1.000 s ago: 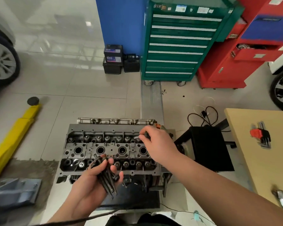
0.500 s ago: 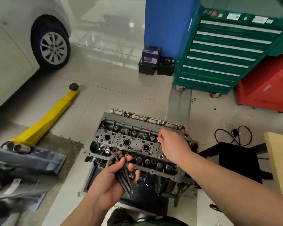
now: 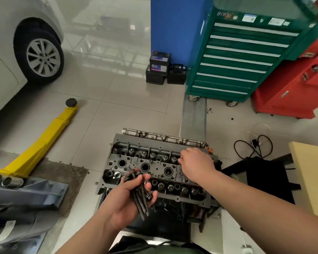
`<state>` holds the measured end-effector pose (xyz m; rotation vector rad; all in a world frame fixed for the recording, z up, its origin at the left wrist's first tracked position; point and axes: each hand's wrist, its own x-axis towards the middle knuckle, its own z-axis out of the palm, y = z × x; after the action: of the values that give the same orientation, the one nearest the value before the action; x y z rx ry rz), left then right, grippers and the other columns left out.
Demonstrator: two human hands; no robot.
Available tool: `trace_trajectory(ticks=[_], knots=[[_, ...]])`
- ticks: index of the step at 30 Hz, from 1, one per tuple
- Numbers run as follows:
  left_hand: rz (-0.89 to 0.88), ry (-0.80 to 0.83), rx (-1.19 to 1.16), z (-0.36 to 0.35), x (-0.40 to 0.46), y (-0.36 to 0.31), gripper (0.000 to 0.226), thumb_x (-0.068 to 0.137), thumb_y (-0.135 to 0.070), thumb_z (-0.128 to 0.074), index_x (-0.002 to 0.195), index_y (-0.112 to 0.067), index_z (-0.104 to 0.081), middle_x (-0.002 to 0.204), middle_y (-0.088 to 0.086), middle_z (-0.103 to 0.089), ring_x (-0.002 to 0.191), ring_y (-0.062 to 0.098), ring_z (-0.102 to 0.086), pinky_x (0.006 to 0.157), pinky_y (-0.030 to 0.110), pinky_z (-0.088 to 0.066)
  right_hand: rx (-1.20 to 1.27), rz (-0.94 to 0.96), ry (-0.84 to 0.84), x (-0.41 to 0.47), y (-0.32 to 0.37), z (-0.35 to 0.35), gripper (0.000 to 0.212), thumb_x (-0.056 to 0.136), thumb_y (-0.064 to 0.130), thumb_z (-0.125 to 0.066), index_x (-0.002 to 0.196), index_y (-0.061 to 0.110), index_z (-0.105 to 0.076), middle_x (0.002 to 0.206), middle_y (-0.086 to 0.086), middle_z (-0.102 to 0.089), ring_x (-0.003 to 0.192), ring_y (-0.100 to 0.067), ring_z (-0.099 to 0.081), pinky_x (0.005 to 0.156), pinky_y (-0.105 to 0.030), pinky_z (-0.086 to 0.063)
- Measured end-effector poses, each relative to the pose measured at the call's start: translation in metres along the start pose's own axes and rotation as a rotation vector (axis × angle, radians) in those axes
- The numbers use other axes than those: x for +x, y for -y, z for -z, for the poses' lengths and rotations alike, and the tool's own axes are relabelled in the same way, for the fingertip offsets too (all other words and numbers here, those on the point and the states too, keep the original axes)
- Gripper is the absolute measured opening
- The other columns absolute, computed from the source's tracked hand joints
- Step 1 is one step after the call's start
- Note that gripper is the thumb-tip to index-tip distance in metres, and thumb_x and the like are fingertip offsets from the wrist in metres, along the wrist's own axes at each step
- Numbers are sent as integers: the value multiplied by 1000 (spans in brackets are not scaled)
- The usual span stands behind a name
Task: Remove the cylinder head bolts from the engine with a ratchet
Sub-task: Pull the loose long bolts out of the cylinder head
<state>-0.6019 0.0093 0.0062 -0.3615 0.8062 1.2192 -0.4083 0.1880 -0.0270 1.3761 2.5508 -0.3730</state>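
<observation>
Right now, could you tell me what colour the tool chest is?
Green tool chest, head view.

Glossy tiled floor (image 3: 117,92), green tool cabinet (image 3: 242,57), blue wall (image 3: 174,28).

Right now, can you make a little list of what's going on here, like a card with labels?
place: garage floor
engine: cylinder head on a stand, top open
left hand: grips a bundle of long dark bolts
right hand: reaches onto the head's far right end; fingertips hidden
ratchet: not seen
nearby: yellow jack, green tool chest, red cabinet, car wheel
</observation>
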Motion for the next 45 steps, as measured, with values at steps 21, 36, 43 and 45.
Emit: trace_trajectory(ticks=[21, 36, 43, 45], knots=[[146, 100, 563, -28, 17, -53, 39, 91, 9, -67, 126, -7, -62, 107, 25, -69, 76, 24, -62, 85, 55, -61, 1075, -261, 271, -14, 87, 40, 20, 87, 41, -72, 106, 35, -77, 91, 13, -77, 65, 0, -67, 57, -21, -51], [106, -14, 454, 1, 24, -81, 56, 88, -2, -66, 141, -13, -51, 125, 23, -73, 92, 35, -78, 82, 56, -62, 900, -253, -324, -15, 53, 35, 18, 89, 25, -78, 100, 39, -76, 89, 19, -73, 83, 2, -69, 79, -16, -54], [96, -6, 406, 9, 32, -82, 55, 91, 16, -58, 136, -15, -60, 120, 22, -74, 98, 40, -75, 84, 58, -61, 673, -125, -346, -1, 69, 27, 19, 94, 22, -71, 113, 21, -77, 103, 15, -68, 96, 0, -61, 92, -21, -49], [105, 0, 376, 12, 34, -84, 55, 86, 17, -64, 130, -15, -68, 107, 21, -72, 94, 37, -73, 84, 57, -60, 648, -84, -304, 1, 72, 29, 20, 96, 22, -69, 115, 20, -76, 107, 11, -68, 101, -5, -61, 95, -24, -49]])
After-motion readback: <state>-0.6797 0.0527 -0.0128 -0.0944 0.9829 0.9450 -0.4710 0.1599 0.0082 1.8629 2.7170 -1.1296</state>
